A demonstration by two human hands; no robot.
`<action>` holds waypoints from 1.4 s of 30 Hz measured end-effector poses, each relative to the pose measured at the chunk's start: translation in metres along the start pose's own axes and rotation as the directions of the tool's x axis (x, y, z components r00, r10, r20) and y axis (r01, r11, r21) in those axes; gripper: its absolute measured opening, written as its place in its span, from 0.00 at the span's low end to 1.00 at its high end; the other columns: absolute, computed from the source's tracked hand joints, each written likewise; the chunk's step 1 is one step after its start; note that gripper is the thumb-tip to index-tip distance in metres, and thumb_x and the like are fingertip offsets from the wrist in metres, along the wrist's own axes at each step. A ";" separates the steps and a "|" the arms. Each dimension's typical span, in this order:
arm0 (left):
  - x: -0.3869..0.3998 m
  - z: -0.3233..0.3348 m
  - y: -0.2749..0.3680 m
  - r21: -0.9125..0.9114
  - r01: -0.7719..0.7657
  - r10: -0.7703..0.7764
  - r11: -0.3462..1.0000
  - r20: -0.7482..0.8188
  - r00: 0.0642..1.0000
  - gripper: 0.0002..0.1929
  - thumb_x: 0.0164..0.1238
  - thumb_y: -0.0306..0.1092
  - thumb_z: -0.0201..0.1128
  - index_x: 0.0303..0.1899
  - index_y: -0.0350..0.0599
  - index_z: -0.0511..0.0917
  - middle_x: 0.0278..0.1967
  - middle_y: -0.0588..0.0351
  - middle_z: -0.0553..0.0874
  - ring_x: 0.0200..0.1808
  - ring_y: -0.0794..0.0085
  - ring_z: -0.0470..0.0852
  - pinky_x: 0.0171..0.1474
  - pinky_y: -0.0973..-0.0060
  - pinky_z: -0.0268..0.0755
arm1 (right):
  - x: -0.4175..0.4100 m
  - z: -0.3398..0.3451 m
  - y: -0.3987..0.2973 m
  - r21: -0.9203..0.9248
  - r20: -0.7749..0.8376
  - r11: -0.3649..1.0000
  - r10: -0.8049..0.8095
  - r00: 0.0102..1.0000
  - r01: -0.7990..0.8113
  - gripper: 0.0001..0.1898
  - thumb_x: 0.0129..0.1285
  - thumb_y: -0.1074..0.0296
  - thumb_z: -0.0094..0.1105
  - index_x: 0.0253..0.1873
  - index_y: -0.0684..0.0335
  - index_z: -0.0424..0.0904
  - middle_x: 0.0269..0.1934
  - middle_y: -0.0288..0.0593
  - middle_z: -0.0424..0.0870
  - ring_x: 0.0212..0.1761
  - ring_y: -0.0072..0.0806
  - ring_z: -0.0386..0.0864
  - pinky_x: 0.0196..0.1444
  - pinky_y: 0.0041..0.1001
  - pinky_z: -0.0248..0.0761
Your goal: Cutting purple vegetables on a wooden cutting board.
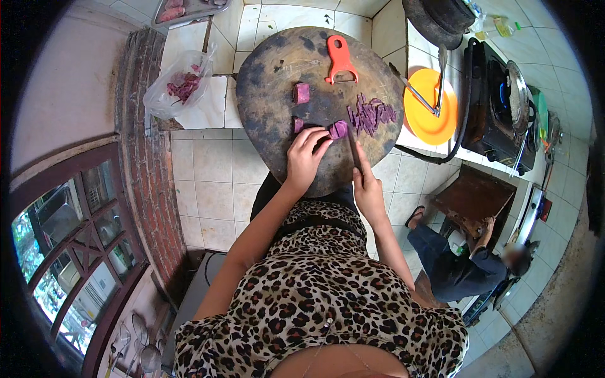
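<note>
My left hand [306,158] steadies a piece of purple sweet potato [338,129] with its fingertips on a worn wooden chopping board [302,56]. In my right hand [367,191] is a knife [352,146], its blade against the right side of that piece. Thin purple strips [371,115] lie in a heap to the right of the blade. Beyond my left hand rests a peeled purple chunk [301,93], and a smaller purple piece [298,125] sits just above its knuckles. A red peeler [339,59] lies near the board's far edge.
A clear plastic bag [179,87] of purple peelings stands left. To the right are an orange plate [427,127] with metal tongs [423,100] across it and a gas stove [491,108] with a blue flame lit. Another person [463,264] sits low at the right, beside a brown wooden panel [470,198].
</note>
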State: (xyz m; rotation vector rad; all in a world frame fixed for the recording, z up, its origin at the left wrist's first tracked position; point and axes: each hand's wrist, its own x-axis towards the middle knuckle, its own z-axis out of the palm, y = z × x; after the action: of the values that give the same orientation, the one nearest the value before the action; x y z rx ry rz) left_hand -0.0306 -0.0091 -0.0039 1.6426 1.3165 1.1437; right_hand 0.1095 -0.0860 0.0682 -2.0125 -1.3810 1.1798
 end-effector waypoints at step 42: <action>0.009 0.023 0.007 0.356 -0.332 0.286 0.874 0.175 0.942 0.10 0.51 0.32 0.71 0.37 0.47 0.87 0.43 0.67 0.87 0.42 0.72 0.80 0.45 0.72 0.65 | -0.006 0.009 0.012 -0.517 -0.149 0.856 -0.090 0.985 0.000 0.39 0.61 0.77 0.51 0.76 0.43 0.51 0.14 0.51 0.75 0.15 0.44 0.78 0.18 0.41 0.71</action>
State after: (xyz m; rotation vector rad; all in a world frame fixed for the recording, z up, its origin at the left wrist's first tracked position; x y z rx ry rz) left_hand -0.0063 -0.0024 -0.0035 2.2387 1.2873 0.9888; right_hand 0.1081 -0.0975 0.0572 -2.3480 -1.7830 0.6305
